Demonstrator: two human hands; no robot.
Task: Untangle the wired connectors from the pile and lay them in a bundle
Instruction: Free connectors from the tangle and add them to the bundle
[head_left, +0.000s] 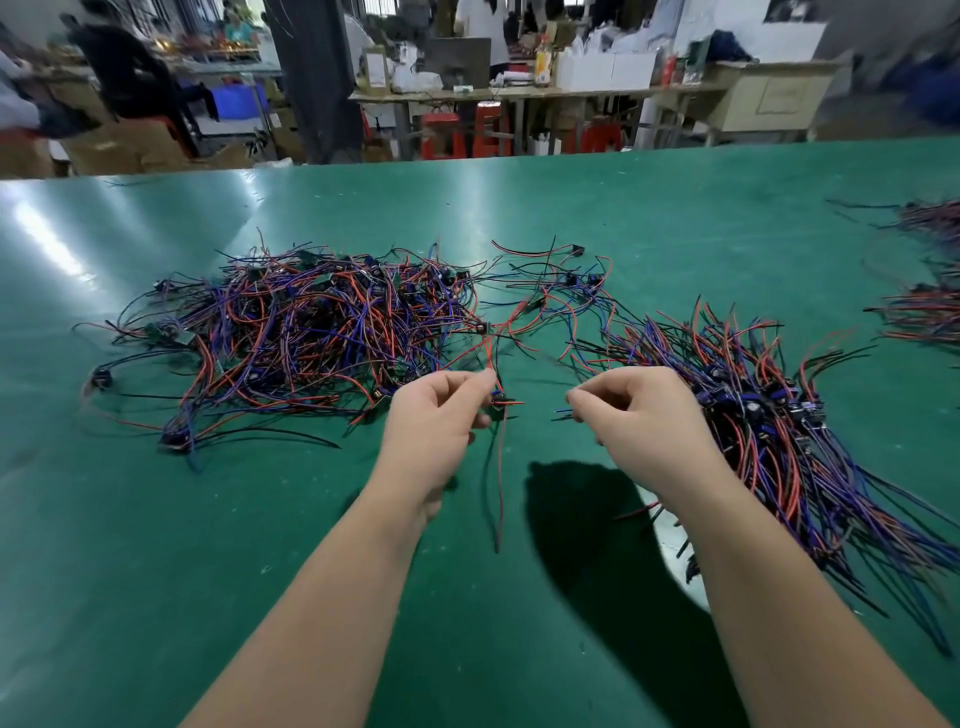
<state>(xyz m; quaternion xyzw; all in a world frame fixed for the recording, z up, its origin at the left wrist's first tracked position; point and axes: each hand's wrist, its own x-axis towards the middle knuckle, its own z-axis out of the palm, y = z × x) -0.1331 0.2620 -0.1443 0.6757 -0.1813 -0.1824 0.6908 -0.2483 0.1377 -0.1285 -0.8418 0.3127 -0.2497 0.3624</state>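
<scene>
A tangled pile (311, 332) of red, blue and black wired connectors lies on the green table (156, 571), left of centre. To the right, an ordered bundle (769, 415) of the same connectors fans out toward the near right. My left hand (436, 415) pinches one wired connector (500, 402) above the table; its red and black wires hang down and others run back to the pile. My right hand (634, 415) has its fingers curled and pinches thin wire ends near its fingertips, just left of the bundle.
A few loose connectors (561, 291) lie scattered between pile and bundle. More wire heaps (924, 306) sit at the far right edge. Beyond the table's far edge stand workbenches, red stools and people.
</scene>
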